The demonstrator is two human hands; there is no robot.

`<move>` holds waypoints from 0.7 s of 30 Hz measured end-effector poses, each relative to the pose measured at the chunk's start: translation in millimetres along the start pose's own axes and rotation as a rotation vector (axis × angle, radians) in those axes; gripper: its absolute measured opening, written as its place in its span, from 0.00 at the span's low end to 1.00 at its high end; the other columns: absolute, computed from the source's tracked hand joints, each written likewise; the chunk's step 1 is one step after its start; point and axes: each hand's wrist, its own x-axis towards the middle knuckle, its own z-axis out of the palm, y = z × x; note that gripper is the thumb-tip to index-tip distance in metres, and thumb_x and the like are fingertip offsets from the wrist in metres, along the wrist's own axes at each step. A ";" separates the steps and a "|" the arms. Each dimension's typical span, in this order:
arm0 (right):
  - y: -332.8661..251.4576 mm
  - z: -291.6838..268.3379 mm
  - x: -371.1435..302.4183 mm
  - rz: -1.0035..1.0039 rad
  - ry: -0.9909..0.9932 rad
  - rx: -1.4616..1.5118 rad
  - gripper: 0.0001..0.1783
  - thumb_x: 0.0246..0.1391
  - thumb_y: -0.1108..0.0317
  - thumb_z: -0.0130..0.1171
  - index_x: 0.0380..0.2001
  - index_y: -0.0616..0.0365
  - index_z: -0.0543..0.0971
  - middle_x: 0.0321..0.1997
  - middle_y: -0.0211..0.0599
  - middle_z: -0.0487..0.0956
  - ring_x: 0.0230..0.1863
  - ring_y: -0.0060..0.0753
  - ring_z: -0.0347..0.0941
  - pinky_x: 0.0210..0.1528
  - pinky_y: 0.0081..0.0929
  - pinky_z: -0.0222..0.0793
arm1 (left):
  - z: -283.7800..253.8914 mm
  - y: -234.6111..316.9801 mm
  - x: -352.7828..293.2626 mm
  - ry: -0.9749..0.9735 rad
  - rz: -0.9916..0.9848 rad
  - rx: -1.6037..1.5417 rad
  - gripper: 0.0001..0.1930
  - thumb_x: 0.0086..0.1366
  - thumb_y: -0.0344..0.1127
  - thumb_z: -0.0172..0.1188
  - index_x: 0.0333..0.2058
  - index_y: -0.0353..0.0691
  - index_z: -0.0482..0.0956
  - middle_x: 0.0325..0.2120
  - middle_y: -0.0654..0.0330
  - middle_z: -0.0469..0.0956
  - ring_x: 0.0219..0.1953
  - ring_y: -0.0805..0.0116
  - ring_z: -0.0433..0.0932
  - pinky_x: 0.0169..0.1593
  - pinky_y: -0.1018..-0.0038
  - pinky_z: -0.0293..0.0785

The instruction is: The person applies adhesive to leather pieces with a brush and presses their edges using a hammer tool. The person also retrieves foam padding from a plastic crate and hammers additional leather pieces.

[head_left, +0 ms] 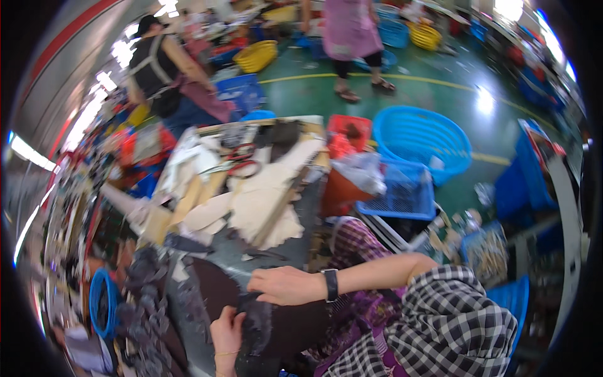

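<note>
One dark grey piece point(256, 327) lies on the tabletop point(196, 342) by your curled right hand point(286, 286), with your left hand point(226, 330) bent at its edge (whether either grips it, I can't tell).

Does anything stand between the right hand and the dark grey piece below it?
Nothing visible does: the right hand is at the upper end of the dark grey piece. The left hand is at its left side.
</note>
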 end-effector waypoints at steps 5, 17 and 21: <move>-9.2 -31.8 -48.6 -0.020 -0.034 -0.133 0.13 0.55 0.64 0.59 0.39 0.59 0.71 0.39 0.40 0.71 0.41 0.45 0.74 0.38 0.39 0.72 | -21.6 -3.7 0.1 -0.096 -0.082 0.025 0.13 0.63 0.36 0.60 0.43 0.35 0.75 0.30 0.48 0.78 0.30 0.53 0.76 0.37 0.63 0.70; 11.1 -91.3 -169.7 0.189 0.136 -0.194 0.13 0.52 0.64 0.61 0.35 0.62 0.73 0.33 0.43 0.76 0.37 0.49 0.77 0.37 0.43 0.73 | -16.1 64.0 2.8 0.119 -0.172 0.747 0.23 0.63 0.49 0.60 0.48 0.39 0.71 0.28 0.43 0.80 0.30 0.43 0.80 0.32 0.56 0.74; 16.8 -122.3 -183.2 0.089 0.163 -0.155 0.13 0.51 0.65 0.61 0.33 0.62 0.73 0.32 0.43 0.76 0.36 0.50 0.76 0.37 0.42 0.72 | 53.2 82.0 38.2 0.216 0.202 -0.049 0.06 0.64 0.29 0.58 0.37 0.32 0.77 0.19 0.56 0.75 0.17 0.71 0.68 0.24 0.72 0.66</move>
